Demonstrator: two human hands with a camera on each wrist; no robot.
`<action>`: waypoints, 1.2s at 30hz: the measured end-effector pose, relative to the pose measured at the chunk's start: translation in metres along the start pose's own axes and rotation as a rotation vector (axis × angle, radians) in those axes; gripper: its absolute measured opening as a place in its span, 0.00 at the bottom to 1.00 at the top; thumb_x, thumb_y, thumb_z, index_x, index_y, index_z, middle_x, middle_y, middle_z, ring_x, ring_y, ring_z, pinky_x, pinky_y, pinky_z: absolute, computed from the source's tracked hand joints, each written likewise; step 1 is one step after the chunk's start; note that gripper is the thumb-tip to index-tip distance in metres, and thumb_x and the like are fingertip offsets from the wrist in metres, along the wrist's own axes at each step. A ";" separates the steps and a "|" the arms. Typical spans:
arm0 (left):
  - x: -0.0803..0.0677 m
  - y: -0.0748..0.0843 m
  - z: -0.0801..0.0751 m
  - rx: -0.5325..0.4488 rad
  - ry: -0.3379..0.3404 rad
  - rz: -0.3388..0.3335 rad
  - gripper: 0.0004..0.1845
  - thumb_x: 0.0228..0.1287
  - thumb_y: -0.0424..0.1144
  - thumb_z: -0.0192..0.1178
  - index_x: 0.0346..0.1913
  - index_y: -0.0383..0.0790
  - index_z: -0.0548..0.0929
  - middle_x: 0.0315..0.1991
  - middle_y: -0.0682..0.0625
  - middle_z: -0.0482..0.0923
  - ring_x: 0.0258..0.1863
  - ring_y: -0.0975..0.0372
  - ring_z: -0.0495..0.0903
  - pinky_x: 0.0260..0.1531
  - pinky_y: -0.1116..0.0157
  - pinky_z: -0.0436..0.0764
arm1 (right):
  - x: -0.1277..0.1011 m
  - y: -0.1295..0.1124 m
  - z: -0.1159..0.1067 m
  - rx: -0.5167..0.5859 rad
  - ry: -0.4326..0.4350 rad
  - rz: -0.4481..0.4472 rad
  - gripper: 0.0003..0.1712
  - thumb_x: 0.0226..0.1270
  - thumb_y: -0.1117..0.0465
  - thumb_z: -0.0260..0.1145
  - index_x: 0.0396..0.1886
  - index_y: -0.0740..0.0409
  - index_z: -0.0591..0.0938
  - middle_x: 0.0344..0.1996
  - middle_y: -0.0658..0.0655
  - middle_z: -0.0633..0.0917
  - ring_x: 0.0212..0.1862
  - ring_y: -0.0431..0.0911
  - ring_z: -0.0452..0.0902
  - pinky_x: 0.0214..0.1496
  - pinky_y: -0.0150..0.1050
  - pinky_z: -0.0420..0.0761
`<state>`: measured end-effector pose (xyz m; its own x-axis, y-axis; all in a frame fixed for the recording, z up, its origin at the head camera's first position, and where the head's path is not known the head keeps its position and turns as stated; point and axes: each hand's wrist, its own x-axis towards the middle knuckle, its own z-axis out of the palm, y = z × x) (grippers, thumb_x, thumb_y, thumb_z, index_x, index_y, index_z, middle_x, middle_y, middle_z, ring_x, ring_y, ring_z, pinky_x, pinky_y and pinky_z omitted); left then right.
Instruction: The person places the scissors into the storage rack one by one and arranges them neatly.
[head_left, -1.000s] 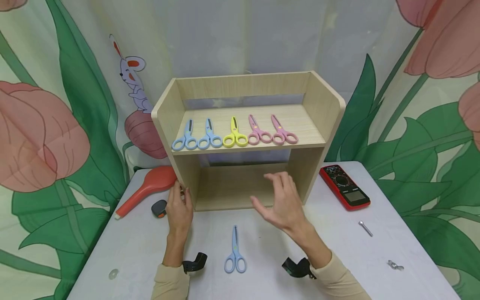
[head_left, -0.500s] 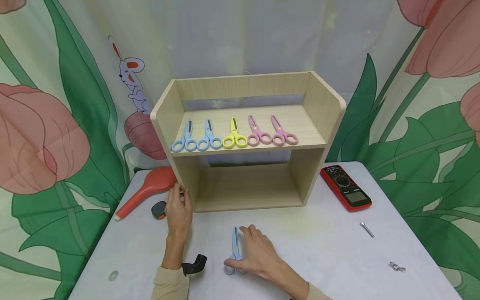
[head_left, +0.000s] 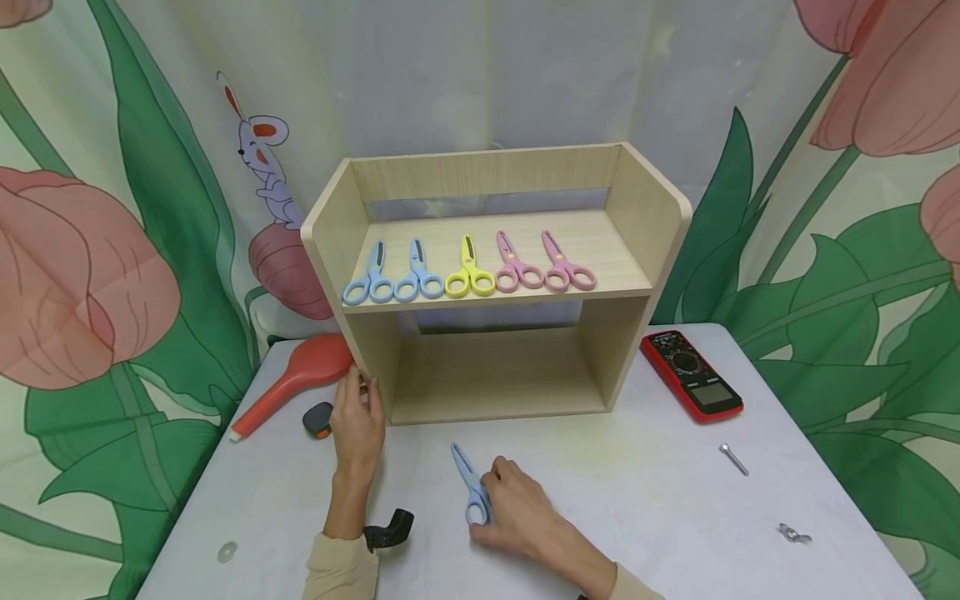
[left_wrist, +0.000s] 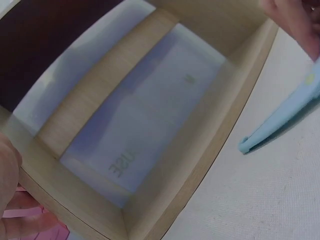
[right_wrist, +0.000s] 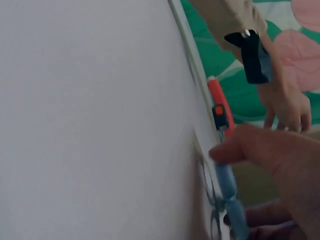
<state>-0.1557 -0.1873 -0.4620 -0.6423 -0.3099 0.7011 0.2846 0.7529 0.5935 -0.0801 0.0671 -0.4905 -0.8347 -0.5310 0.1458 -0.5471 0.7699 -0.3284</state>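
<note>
In the head view, a two-tier wooden shelf (head_left: 483,177) stands mid-table. My left hand (head_left: 358,429) holds the front edge of its left side panel, fingers outside and thumb at the edge. In front of the shelf, my right hand (head_left: 521,510) grips a pair of light-blue scissors (head_left: 467,473) by the handle loops; blades point away and slightly left. Part of the handles is hidden by the fingers. On the upper tier lie two blue scissors (head_left: 418,271), yellow scissors (head_left: 469,271) and two pink scissors (head_left: 517,265), all in a row.
Left of the shelf are a red paddle-shaped tool (head_left: 300,371) and a small black-and-orange tape measure (head_left: 318,419). A clear disc (head_left: 227,551) lies front left. On the right are a red multimeter (head_left: 690,375), a bolt (head_left: 733,459) and a small metal fitting (head_left: 793,534).
My right hand has come down from before the shelf's lower tier to the blue scissors and taken hold of their handles. The scissors have turned, tips leftward. My left hand stays put.
</note>
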 end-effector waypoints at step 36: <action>-0.001 0.000 -0.001 -0.007 0.003 -0.005 0.16 0.70 0.31 0.60 0.58 0.32 0.76 0.44 0.33 0.79 0.40 0.43 0.85 0.31 0.49 0.88 | 0.047 0.071 -0.240 -0.018 0.800 0.081 0.33 0.51 0.49 0.69 0.50 0.70 0.82 0.43 0.65 0.76 0.29 0.53 0.75 0.23 0.44 0.75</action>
<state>-0.1544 -0.1872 -0.4626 -0.6416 -0.3149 0.6994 0.2869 0.7471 0.5996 -0.1729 0.1812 -0.2831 -0.6598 -0.0642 0.7487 -0.4781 0.8045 -0.3524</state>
